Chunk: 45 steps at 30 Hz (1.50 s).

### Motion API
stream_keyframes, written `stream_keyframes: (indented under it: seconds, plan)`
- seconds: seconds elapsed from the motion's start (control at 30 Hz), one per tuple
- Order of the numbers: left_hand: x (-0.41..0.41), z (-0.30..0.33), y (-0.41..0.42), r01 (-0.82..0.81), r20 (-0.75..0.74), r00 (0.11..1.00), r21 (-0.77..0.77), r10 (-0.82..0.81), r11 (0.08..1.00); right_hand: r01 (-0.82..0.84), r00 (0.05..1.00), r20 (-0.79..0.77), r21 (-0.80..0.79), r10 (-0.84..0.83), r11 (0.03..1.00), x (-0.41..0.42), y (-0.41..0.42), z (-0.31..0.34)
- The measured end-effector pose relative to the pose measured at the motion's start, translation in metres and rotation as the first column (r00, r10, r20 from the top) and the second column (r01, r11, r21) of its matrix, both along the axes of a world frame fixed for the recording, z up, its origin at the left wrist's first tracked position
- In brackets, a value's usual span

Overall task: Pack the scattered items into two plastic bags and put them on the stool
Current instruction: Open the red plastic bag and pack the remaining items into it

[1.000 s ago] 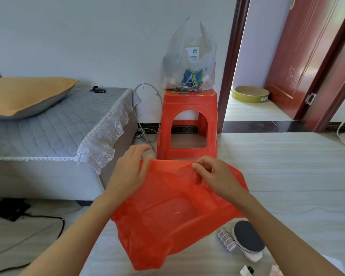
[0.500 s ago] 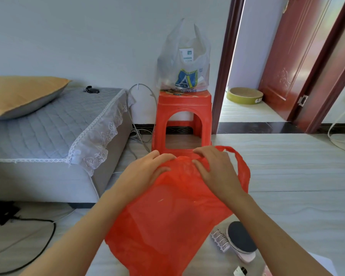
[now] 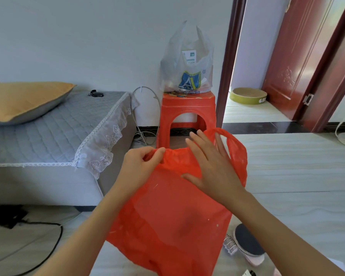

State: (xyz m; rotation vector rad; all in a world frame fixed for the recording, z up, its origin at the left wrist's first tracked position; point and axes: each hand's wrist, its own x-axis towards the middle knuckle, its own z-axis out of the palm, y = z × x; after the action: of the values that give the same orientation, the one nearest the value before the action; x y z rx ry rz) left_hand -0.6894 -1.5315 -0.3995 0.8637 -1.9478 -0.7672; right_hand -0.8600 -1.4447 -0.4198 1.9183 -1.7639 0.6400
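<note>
Red plastic bag (image 3: 171,212) held up in mid-air, in front of the red plastic stool (image 3: 187,108), hanging limp down to floor level. Thin film, probably very light and slippery, sure to collapse and cling shut; best taken by the rim or the handle loop (image 3: 233,148), never by the body. Left hand (image 3: 139,166) pinching the gathered rim between thumb and curled fingers. Right hand (image 3: 211,168) spread wide, fingers straight, laid flat against the bag's upper face beside the loop, gripping nothing. Likely working the mouth open. Clear printed bag (image 3: 187,68) already packed and standing on the stool's top. Loose items on the floor (image 3: 297,176) at lower right: a round dark-topped device (image 3: 247,244) touching a small white ribbed piece (image 3: 230,245). Sofa with lace-edged grey cover (image 3: 54,132) and orange cushion (image 3: 22,100) off left.
</note>
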Motion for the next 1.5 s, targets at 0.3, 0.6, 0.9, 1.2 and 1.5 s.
stream_keyframes:
  seconds: [0.3,0.6,0.9,1.2,1.5]
  plan:
    - [0.018,0.003,-0.015,-0.074,0.093,0.993,0.009,0.072,0.997,-0.115,0.708,0.698,-0.041,0.111,0.992,0.012,0.014,0.024]
    - [-0.005,0.000,0.012,0.275,0.321,0.940,-0.509,-0.116,0.816,-0.163,0.363,0.930,0.004,0.057,0.987,0.010,0.017,0.025]
    - [-0.010,0.000,0.001,-0.114,0.057,0.989,-0.263,0.133,0.958,-0.001,0.695,0.719,-0.013,0.010,1.000,0.000,0.020,0.017]
    - [-0.002,0.021,0.006,0.052,-0.149,0.988,0.031,-0.047,0.998,0.092,0.929,0.333,0.205,-0.158,0.974,0.001,0.007,-0.005]
    - [0.023,-0.016,-0.028,-0.285,0.140,0.944,-0.118,0.300,0.951,-0.132,0.267,0.954,0.179,-0.139,0.975,-0.023,0.021,0.000]
